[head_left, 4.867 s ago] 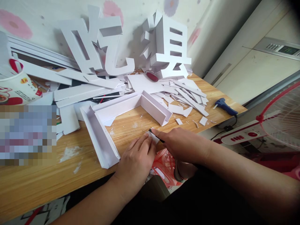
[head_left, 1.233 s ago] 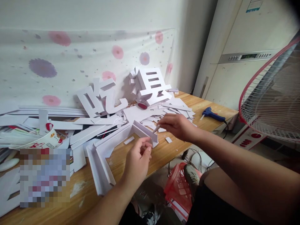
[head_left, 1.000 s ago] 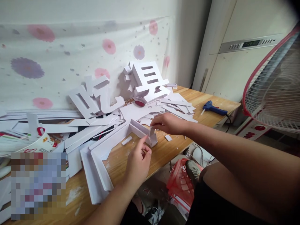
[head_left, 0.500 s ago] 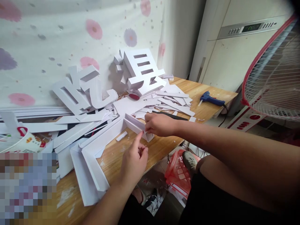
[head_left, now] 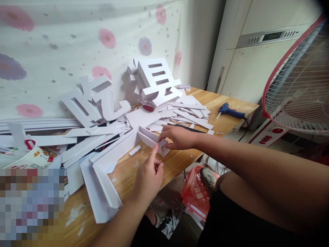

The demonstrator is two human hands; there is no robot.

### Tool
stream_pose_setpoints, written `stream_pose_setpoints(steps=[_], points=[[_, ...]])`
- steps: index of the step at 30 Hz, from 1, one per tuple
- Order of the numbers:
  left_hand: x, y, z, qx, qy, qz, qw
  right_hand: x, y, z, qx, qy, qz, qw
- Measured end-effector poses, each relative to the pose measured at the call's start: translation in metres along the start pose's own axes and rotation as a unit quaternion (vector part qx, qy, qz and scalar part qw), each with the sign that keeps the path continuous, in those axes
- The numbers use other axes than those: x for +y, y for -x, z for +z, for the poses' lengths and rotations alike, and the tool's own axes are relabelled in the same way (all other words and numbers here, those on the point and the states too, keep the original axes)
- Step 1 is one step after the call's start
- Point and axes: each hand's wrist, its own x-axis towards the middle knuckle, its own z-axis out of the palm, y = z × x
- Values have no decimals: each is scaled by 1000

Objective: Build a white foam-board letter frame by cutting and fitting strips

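A white foam-board channel piece [head_left: 115,151], bent at corners with upright side walls, lies on the wooden table [head_left: 123,171]. My right hand [head_left: 177,137] is at its far right end, fingers bent down over the walls; its grip is partly hidden. Pressed against the outside of that same end is the index finger of my left hand [head_left: 149,173], stretched out, while its other fingers curl loosely with nothing in them. A small white strip [head_left: 135,150] rests on the wood inside the bend.
Behind stand white foam-board characters [head_left: 156,80] [head_left: 95,103] among loose offcuts [head_left: 191,113]. A blue glue gun [head_left: 231,110] lies at the right, its cord over the edge. A fan [head_left: 295,85] stands close on the right. Below is a red plastic basket [head_left: 192,187].
The right hand's fingers have lifted and spread slightly at the channel's end. My left index finger stays against the wall. The view has shifted a little.
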Motion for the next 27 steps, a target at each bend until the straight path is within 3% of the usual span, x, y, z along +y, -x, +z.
stream_pose_setpoints(steps=[11, 16, 18, 21, 24, 27], points=[[0, 1, 1, 4, -12, 6, 1000, -3, 1, 12, 69, -9, -14, 998], [-2, 2, 4, 0, -28, 19, 999, -6, 2, -3, 145, -58, -16, 988], [-1, 6, 4, 24, -19, 36, 999, -11, 5, -12, 188, -81, -16, 979], [6, 20, 0, 85, -24, 159, 983, -27, 10, -18, 226, -104, -45, 968], [17, 40, -8, 95, -43, 329, 938, -47, 10, -6, 214, -94, -107, 966], [25, 55, -18, 106, -20, 413, 904, -64, 1, 16, 137, 71, -129, 980]])
